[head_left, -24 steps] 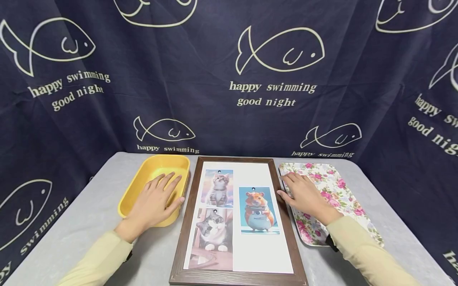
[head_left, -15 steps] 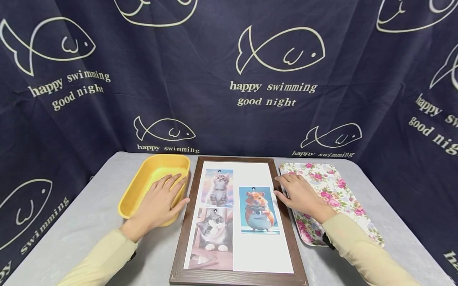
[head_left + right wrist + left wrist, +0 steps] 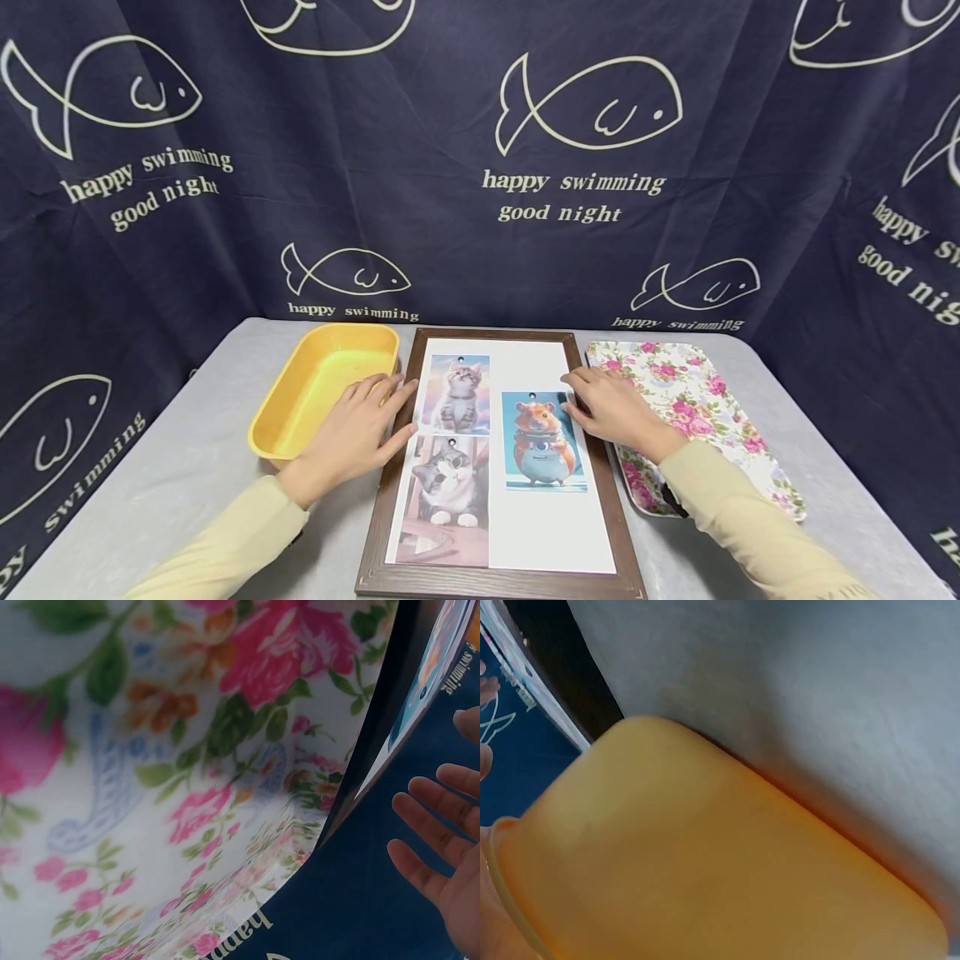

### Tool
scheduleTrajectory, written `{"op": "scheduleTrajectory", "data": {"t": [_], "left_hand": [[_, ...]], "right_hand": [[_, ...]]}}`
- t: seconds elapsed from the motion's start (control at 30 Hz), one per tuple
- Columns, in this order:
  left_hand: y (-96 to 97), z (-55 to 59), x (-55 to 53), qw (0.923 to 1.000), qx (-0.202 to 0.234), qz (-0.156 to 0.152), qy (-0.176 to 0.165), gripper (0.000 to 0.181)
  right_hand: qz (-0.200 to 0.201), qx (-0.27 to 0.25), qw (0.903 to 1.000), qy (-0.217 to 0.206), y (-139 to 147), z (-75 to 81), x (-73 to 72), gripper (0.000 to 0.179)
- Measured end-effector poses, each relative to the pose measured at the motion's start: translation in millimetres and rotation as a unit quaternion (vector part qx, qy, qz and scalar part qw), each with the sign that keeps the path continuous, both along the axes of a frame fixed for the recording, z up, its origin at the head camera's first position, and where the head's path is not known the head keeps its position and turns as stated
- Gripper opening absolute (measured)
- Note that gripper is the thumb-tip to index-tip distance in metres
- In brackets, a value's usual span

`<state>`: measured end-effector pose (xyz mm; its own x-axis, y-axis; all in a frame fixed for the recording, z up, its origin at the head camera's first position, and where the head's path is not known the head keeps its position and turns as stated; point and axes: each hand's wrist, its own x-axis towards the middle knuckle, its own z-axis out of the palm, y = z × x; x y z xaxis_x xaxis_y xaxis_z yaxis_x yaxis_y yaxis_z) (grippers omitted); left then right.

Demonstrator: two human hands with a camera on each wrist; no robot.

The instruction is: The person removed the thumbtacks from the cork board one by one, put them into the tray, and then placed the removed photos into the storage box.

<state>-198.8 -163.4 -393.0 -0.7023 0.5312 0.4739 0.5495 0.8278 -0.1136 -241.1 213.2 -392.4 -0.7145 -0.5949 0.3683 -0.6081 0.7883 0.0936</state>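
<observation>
The left hand [image 3: 356,429] reaches forward palm down over the near right side of the yellow tub [image 3: 296,404], fingers loosely straight and spread, tips at the left edge of the picture frame [image 3: 498,581]. The right hand [image 3: 618,410], its fingers also extended, spans the flowered tray's [image 3: 723,425] edge and the frame's right side, thumb by the hamster picture [image 3: 543,454]. Contact is unclear. The frame lies on the bench [image 3: 322,554], between tub and tray.

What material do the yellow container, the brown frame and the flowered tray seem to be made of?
Yellow container: probably plastic, smooth with a soft sheen; even colour and rounded, moulded-looking corners suggest it.
Brown frame: wood or wood-effect, dark finish; fine grain-like lines show along the near bar.
Flowered tray: smooth, printed surface, perhaps melamine; coated metal remains possible.
</observation>
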Motion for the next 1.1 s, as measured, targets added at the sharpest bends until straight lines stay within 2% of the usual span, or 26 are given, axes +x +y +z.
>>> {"op": "scheduleTrajectory", "data": {"t": [0.37,0.7,0.9,1.1], "left_hand": [[16.3,-6.2,0.9,0.9985,-0.046,-0.025,-0.015,0.053],[34.6,-6.0,2.1,0.9963,-0.061,-0.059,-0.013,0.052],[45.4,-6.3,2.6,0.9936,-0.087,-0.072,-0.007,0.051],[56.0,-6.9,3.3,0.9905,-0.111,-0.077,-0.027,0.050]], "right_hand": [[0.028,0.016,0.9995,0.006,-10,-4.7,-5.7,0.036],[0.071,0.005,0.9975,-0.001,-18,-7.6,-10.1,0.031],[0.076,0.013,0.9967,-0.026,-23,-11.8,-12.9,0.026],[0.090,0.009,0.9955,-0.030,-26,-14.2,-15.6,0.023]]}}
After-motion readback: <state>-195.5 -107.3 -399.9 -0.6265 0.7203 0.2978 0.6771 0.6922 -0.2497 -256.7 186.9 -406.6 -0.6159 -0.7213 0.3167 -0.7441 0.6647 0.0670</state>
